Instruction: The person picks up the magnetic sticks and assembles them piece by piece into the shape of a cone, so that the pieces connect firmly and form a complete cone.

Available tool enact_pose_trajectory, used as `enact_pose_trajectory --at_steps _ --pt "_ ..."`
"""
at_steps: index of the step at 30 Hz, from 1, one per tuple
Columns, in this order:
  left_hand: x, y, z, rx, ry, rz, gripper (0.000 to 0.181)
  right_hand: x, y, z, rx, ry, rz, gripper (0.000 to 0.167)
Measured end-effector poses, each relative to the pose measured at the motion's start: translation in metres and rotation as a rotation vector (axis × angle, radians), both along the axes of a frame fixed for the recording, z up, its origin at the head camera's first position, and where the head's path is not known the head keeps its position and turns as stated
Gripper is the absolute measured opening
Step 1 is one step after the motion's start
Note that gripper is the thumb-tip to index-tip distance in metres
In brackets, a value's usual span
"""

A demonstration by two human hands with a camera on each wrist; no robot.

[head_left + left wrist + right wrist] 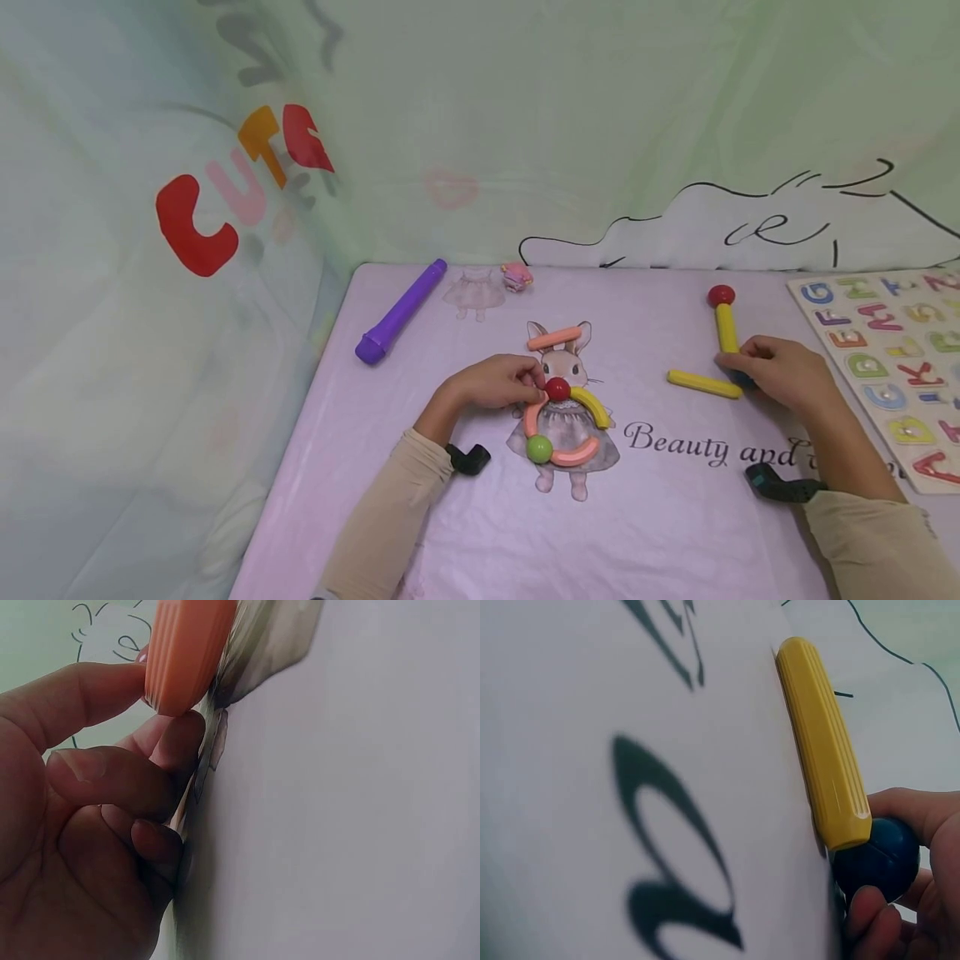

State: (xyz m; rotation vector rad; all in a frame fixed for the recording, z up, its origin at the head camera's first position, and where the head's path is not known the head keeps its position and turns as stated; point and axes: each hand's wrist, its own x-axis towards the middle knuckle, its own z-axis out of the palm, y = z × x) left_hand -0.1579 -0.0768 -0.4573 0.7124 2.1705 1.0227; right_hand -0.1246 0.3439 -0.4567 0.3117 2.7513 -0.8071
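Observation:
My left hand (497, 382) pinches the upper end of an orange curved rod (531, 419) beside a red ball (557, 388). In the left wrist view, fingertips lie against the orange piece (186, 656). A yellow curved rod (592, 407), a green ball (539, 450) and a second orange curved rod (576, 453) continue the ring shape. My right hand (783, 371) holds a dark blue ball (877, 859), mostly hidden in the head view. Close by lies a straight yellow rod (703, 384). Another yellow rod (726, 327) extends from the hand toward another red ball (722, 296).
A straight orange rod (554, 337) lies across the printed rabbit's ears. Far left is a purple microphone-shaped stick (401, 312); a small pink toy (516, 276) sits at the back edge. An alphabet board (847, 362) stands on the right. Cloth walls (480, 125) enclose the table.

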Motion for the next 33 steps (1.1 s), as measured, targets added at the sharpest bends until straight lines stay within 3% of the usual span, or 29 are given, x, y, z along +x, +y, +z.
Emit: enact_pose_trajectory --at_steps 7,14,19,29,33 --pt "0.000 -0.002 0.000 -0.009 -0.003 0.013 0.013 -0.001 -0.002 0.000 -0.017 -0.008 -0.005 0.058" --pt "0.000 -0.003 -0.003 -0.007 -0.003 0.014 0.014 -0.001 0.006 0.003 -0.081 -0.092 0.012 0.069" --pt "0.000 -0.002 -0.003 0.003 0.005 0.009 0.014 0.003 0.010 0.007 -0.123 -0.107 0.039 0.069" --pt "0.001 0.001 -0.002 0.008 -0.004 0.008 0.012 0.012 0.008 0.021 -0.166 -0.012 -0.039 0.065" --pt "0.001 0.001 0.000 -0.014 0.009 0.021 0.014 0.016 -0.009 0.034 -0.238 0.029 0.034 0.054"
